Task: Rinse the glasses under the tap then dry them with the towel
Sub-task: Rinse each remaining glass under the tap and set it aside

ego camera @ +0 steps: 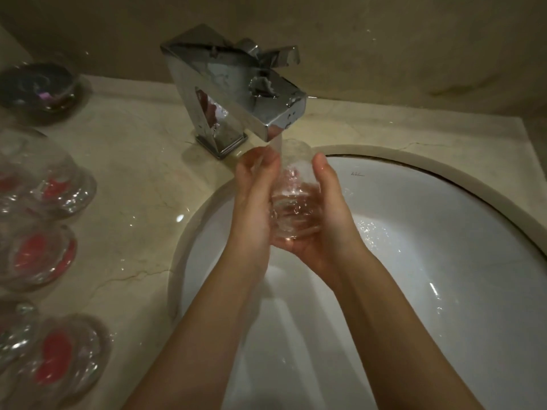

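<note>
Both hands, left (254, 199) and right (322, 214), cup one glass (293, 202) under the running tap (236, 84), fingers wrapped round it. More glasses (44, 255) wait on the bench (136, 173) (no towel visible); drying seems unstarted.

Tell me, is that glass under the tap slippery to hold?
Probably, since the glass is wet all over from the running tap. That may be why the left hand and right hand both grip it. It looks thin, so likely breakable if dropped.
</note>
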The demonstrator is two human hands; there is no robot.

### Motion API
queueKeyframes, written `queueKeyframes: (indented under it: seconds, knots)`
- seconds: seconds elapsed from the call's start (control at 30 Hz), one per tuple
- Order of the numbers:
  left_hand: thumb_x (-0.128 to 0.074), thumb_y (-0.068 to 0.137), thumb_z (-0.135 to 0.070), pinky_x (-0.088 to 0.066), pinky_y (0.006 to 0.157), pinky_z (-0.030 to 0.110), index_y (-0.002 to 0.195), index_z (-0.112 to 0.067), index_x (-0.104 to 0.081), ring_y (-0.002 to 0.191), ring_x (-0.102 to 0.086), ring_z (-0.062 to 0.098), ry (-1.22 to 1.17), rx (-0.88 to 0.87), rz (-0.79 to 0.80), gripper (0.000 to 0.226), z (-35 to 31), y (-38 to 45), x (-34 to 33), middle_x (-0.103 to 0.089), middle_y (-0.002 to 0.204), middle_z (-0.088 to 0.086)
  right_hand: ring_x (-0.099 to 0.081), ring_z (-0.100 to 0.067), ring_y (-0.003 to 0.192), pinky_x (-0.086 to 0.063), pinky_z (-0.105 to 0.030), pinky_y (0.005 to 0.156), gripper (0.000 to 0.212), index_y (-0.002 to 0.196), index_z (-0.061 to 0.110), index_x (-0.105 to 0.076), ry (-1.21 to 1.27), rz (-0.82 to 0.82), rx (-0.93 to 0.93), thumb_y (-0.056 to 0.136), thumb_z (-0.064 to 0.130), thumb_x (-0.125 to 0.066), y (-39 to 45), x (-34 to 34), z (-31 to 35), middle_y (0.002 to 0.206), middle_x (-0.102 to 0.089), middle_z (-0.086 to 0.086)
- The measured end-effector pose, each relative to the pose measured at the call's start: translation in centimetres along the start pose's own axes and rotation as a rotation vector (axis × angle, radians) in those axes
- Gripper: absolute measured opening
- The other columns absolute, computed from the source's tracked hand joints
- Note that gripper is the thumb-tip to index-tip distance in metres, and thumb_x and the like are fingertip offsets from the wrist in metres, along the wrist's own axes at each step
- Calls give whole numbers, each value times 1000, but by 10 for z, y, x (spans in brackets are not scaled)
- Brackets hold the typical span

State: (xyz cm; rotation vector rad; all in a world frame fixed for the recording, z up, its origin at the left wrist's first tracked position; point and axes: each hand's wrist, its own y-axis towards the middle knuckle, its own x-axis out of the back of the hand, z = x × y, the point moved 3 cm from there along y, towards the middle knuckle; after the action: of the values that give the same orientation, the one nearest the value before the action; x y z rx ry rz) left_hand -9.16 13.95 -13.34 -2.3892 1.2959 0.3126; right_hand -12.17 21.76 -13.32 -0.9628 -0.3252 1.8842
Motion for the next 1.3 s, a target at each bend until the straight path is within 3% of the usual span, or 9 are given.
queueKeyframes:
  seconds: [0.1, 0.33, 0.43, 0.53, 0.67, 0.8, 0.97, 1.17, 1.3]
  knots:
    - [-58, 91, -46, -56, 85, 42, 131, -26, -49, 104, -69, 25, 25, 9, 8, 45, 1, -2, 2, -69, 117, 2, -71, -24, 96, -58, -46, 82, 74, 127, 16, -51, -194, -71, 65, 75, 67, -62, 4, 6, 5, 114, -69, -9]
    - [-78, 75, -26, -56, 74, 27, 122, -20, -58, 94, -72, 19, 141, 28, 48, 51, -10, -5, 11, -72, 109, 5, -68, -30, 82, -56, -40, 73, 56, 115, 0, -64, -259, -13, 71, 98, 49, -43, -1, 16, 11, 94, -70, -19]
    - [-86, 64, -22, -53, 67, 23, 111, -16, -61, 86, -72, 13, 244, -5, -12, 53, -16, -8, 13, -73, 101, 3, -69, -30, 91, -58, -38, 71, 48, 121, 1, -57, -363, -109, 120, 96, 41, -53, -5, 19, 21, 107, -67, -16]
    - [-90, 59, -7, -53, 61, 21, 105, -20, -59, 76, -70, 9, 281, -12, -22, 56, -22, -5, 10, -72, 92, -2, -56, -13, 118, -47, -33, 94, 42, 133, 19, -50, -438, -212, 293, 94, 35, -56, -13, 6, 50, 130, -57, 4]
    - [-87, 45, -19, -58, 77, 29, 103, -27, -58, 93, -71, 16, 321, -21, -53, 65, -26, 0, 5, -71, 106, 2, -40, -4, 128, -33, -29, 101, 53, 144, 33, -39, -488, -143, 501, 95, 45, -52, -19, -35, 91, 148, -40, 13]
    - [-88, 41, -24, -57, 89, 37, 108, -22, -60, 100, -69, 21, 361, -20, -68, 72, -27, -4, 8, -70, 109, 3, -49, 10, 113, -39, -7, 75, 69, 152, 27, -27, -588, -19, 505, 92, 44, -57, -6, -60, 108, 148, -39, 10]
    - [-88, 42, -24, -56, 89, 32, 106, -24, -60, 103, -68, 15, 352, -15, -75, 70, -25, -7, 12, -69, 107, 1, -54, -19, 125, -40, -41, 109, 87, 149, 21, -34, -690, -54, 568, 75, 49, -70, 2, -61, 105, 144, -49, 0]
    - [-87, 43, -22, -51, 71, 15, 106, -24, -60, 88, -68, -3, 326, -5, -82, 69, -27, -7, 12, -69, 103, -6, -42, -13, 136, -33, -39, 114, 78, 146, 27, -39, -708, -32, 590, 78, 50, -69, -3, -54, 95, 147, -47, 3]
    - [-87, 42, -21, -53, 74, 19, 109, -21, -61, 91, -70, 6, 320, 9, -96, 72, -28, -8, 11, -70, 102, -3, -52, -10, 126, -39, -34, 109, 79, 146, 27, -40, -643, -38, 552, 77, 53, -69, -5, -52, 93, 141, -52, 5]
